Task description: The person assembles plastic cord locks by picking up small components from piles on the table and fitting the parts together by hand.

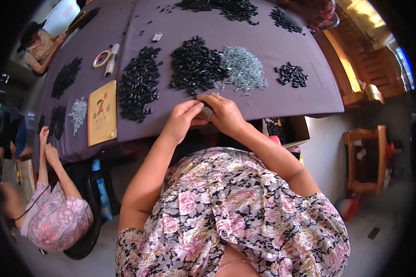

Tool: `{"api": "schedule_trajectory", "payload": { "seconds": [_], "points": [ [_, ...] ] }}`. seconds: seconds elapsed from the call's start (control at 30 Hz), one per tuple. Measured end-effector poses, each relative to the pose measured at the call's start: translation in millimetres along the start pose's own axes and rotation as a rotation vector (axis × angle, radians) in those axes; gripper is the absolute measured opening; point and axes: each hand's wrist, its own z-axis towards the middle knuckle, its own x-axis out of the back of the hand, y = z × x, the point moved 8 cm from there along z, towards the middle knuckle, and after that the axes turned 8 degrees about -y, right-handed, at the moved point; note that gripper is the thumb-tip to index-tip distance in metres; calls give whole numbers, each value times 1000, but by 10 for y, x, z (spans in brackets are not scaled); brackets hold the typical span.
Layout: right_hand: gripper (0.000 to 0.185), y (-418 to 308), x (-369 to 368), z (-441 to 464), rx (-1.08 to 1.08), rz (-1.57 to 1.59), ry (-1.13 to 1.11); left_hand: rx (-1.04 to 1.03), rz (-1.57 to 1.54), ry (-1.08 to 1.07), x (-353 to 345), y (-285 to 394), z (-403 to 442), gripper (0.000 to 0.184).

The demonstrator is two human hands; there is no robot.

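Pale floor (372,217), wooden chair (381,159) at right, slatted wooden furniture (379,64) above, perhaps a window (405,68) beyond.

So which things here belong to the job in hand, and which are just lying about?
Likely for the job:
grey item held between the left hand and right hand, too small to identify
black pieces
clear pieces, piled against them

Probably just lying about:
yellow book
tape roll
white tube
wooden chair

A yellow booklet (102,114) lies near a tape roll (95,61) (a wooden chair (382,157) stands at far right).
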Motion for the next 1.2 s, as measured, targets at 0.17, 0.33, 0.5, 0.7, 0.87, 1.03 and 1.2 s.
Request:
{"api": "schedule_trajectory", "payload": {
  "seconds": [0.17,0.33,0.5,0.7,0.87,1.03,1.2],
  "points": [
    [24,481,766,-230,-248,-67,229,-67,-121,17,138,-20,4,37],
    [22,1374,1558,-649,-462,-426,340,-68,-51,24,104,-20,6,33],
    [21,1618,1557,-813,-534,-606,212,-86,-5,68,109,-18,-8,28],
    [54,1614,1591,-866,-646,-490,283,-93,313,176,47,130,94,22],
    [54,1543,1596,-884,-676,-410,307,-376,855,346,-36,485,171,17],
    [45,1546,1624,-948,-631,-341,361,-440,1211,332,-120,428,113,18],
    [29,1102,1336,-960,-569,-134,327,-425,915,398,11,425,7,18]
  ]
}}
